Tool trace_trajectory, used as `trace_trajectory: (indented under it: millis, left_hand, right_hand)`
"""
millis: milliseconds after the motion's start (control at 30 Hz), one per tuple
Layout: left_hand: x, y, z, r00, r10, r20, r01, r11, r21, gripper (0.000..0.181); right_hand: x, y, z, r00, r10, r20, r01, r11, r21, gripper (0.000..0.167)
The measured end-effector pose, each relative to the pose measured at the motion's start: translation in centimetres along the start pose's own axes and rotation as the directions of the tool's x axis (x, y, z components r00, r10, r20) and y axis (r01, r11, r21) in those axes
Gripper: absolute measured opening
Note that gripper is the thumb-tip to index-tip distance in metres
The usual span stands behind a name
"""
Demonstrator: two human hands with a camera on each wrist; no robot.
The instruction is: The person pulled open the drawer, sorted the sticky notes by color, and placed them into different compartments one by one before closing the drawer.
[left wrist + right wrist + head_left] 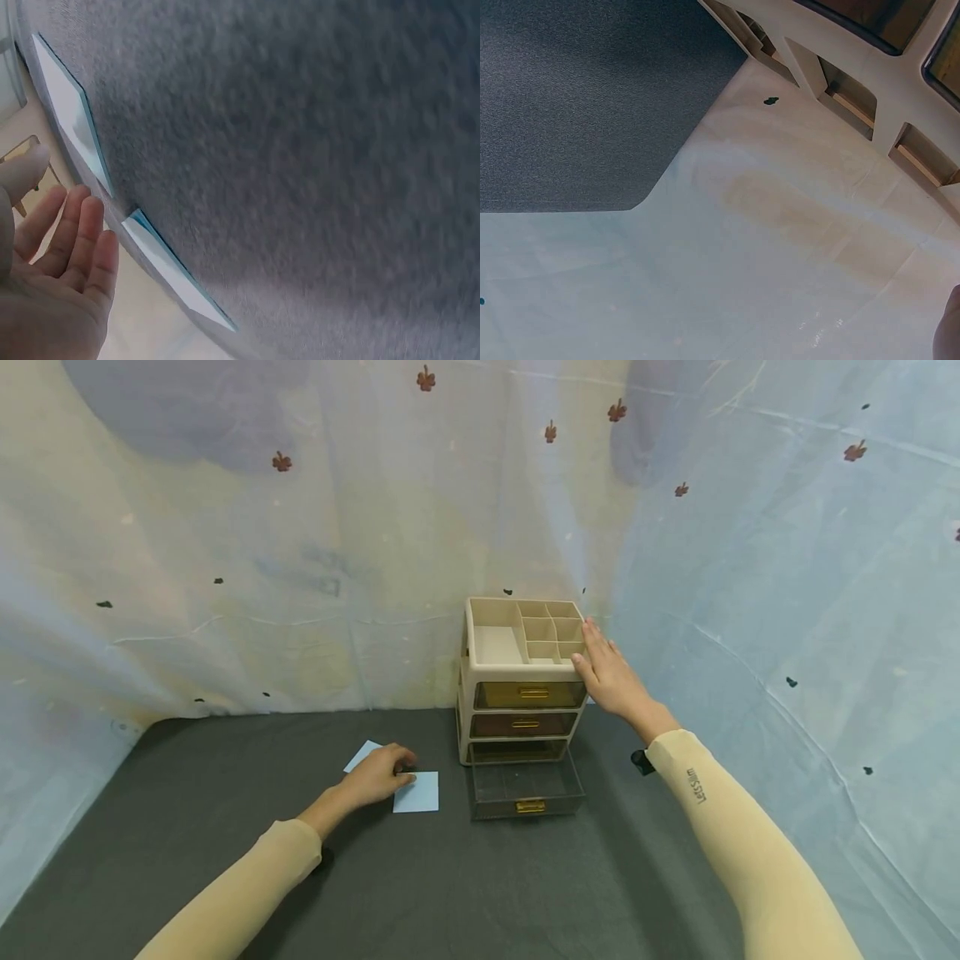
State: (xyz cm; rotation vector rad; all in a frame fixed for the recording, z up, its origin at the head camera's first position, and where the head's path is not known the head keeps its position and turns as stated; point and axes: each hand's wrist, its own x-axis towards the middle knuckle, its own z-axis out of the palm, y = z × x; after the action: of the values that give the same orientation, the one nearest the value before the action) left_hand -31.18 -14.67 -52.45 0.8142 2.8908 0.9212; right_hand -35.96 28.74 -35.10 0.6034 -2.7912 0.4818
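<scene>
My left hand [378, 777] hovers low over the dark table, beside two light-blue square paper pads. One pad [422, 795] lies in front of its fingertips; the other pad [362, 754] is partly covered behind the hand. In the left wrist view, the fingers [86, 240] are loosely bent, with nothing between them and the thumb. A cream desktop drawer organizer [517, 668] stands to the right, its clear bottom drawer [491, 810] pulled out. Straight fingers of my right hand [611, 677] rest along the organizer's top right edge. Only a sliver of that hand shows in the right wrist view.
Two upper amber-brown drawers [498, 695] are closed, with gold handles. The organizer's top has a large compartment and several small ones. A dark grey cloth [480, 885] covers the table. Pale patterned curtains [375, 543] hang behind and on the right.
</scene>
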Motion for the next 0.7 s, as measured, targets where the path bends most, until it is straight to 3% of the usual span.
trace_trajectory:
  millis: [167,333,700]
  left_hand:
    - [0.00,-0.34,-0.16,0.998,0.012,0.058,-0.016,0.997,0.074,0.041]
    - [-0.02,-0.37,-0.15,0.996,-0.004,0.092,-0.005,0.996,0.092,0.049]
    - [-0.36,-0.27,0.22,0.996,0.000,0.086,-0.006,0.998,0.063,0.046]
  right_hand:
    - [0.03,-0.06,0.05,1.000,-0.003,-0.007,0.003,1.000,0.001,0.070]
    - [0.06,-0.16,-0.15,1.000,-0.001,-0.012,0.001,1.000,0.000,0.070]
    - [0.10,0.09,0.17,1.000,0.006,-0.015,-0.006,1.000,0.000,0.069]
